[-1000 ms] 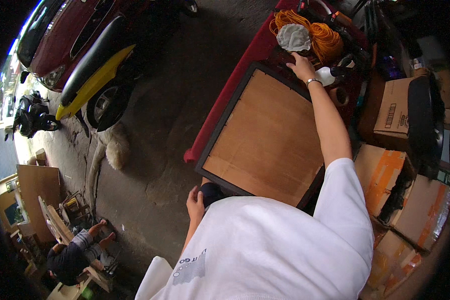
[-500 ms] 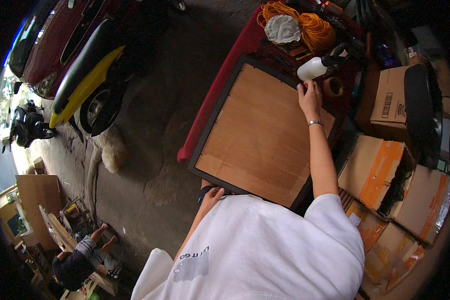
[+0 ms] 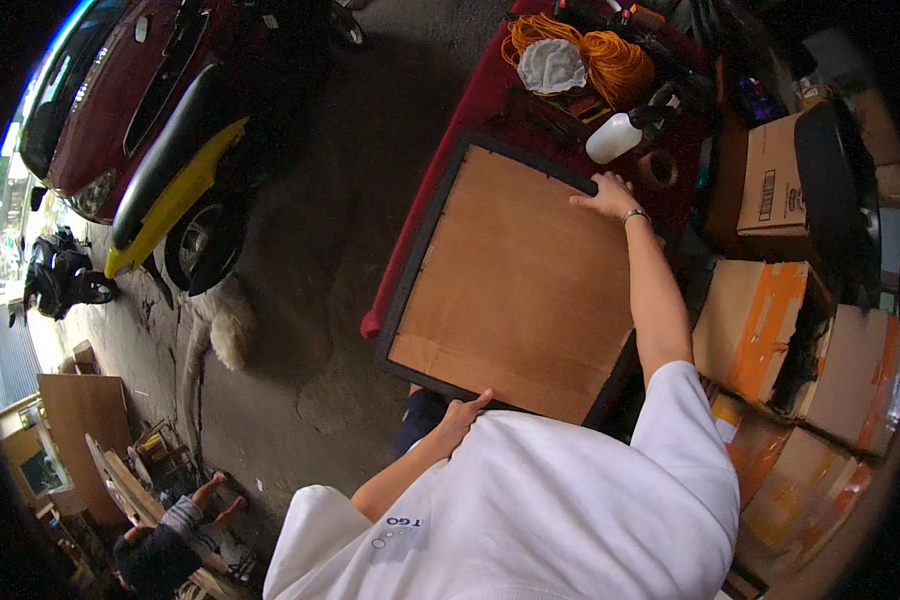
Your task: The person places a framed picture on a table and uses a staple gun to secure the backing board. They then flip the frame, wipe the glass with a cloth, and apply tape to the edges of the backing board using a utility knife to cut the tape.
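Observation:
A large rectangular picture frame (image 3: 515, 285) lies back side up, with a black border around a brown wooden backing board. Small dark tabs show along the board's edges. My left hand (image 3: 460, 420) grips the near edge, its thumb on top of the border and its fingers partly hidden below. At the far right edge, my right hand (image 3: 610, 198) has its thumb over the board and its fingers curled over the border. A white bottle (image 3: 613, 138) with a black top and a roll of tape (image 3: 658, 169) lie just beyond the right hand.
The red-covered table (image 3: 440, 190) carries orange cord (image 3: 615, 70) and a white cloth bundle (image 3: 552, 66). Cardboard boxes (image 3: 745, 320) crowd the right side. To the left are a yellow-and-black motorbike (image 3: 175, 195), a light furry animal (image 3: 232, 330) and a seated person (image 3: 165, 540).
My left hand has slid right along the near edge, its thumb now on the border. My right hand has turned, its thumb now spread over the board. The view has shifted slightly.

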The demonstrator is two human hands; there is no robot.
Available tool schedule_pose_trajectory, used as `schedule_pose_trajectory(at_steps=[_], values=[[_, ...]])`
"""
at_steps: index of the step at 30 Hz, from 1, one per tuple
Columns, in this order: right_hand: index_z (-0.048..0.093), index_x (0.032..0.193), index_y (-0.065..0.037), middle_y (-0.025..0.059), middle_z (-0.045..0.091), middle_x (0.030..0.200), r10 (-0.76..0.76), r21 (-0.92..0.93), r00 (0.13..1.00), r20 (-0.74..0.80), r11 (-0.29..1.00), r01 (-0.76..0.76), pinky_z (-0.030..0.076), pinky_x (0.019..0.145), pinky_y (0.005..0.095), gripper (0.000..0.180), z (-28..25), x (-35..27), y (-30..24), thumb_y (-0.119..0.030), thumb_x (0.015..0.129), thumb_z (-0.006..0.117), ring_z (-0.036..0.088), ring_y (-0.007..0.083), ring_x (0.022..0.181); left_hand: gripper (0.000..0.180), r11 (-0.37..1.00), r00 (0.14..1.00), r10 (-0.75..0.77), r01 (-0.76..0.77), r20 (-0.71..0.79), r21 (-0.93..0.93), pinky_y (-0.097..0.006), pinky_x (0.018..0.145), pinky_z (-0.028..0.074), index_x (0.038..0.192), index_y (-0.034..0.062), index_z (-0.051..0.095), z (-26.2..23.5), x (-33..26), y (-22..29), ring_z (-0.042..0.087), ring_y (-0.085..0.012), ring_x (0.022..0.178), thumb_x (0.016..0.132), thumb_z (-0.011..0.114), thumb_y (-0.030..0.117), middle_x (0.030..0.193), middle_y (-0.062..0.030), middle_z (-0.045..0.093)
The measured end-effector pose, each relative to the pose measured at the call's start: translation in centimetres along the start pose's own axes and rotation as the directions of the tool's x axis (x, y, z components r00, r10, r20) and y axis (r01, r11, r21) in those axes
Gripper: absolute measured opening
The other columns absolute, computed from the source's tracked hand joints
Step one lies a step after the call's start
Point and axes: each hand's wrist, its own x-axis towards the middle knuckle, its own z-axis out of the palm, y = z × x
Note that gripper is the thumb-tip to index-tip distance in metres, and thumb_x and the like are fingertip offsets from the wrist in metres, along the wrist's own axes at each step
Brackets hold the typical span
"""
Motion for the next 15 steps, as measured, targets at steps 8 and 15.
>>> schedule_pose_trajectory(at_steps=[8, 15], values=[[0.063, 0.124, 0.003, 0.0244, 0.072, 0.109, -0.312, 0.111, 0.785, -0.536, 0.895, 0.432, 0.056, 0.090, 0.0443, 0.083, -12.2, -12.0, -9.3, -0.068, 0.082, 0.073, 0.071, 0.0385, 0.105, 0.064, 0.915, 0.897, 0.401, -0.400, -0.188, 0.044, -0.037, 0.091, 0.049, 0.117, -0.0062, 0.059, -9.4, -7.0, 5.8, 0.061, -0.0217, 0.100, 0.082, 0.087, 0.039, 0.114, -0.0146, 0.065], [0.061, 0.126, 0.000, 0.0212, 0.073, 0.110, 0.174, 0.602, 0.670, -0.722, 0.634, 0.485, 0.055, 0.094, 0.0423, 0.075, -11.2, -28.3, -6.0, -0.064, 0.088, 0.070, 0.071, 0.0331, 0.107, 0.064, 0.146, 0.125, 0.986, -0.966, -0.107, 0.213, -0.039, 0.110, 0.036, 0.139, -0.0007, 0.054, -13.7, -20.7, 33.5, 0.053, -0.0249, 0.124, 0.093, 0.075, 0.038, 0.138, -0.0134, 0.057]])
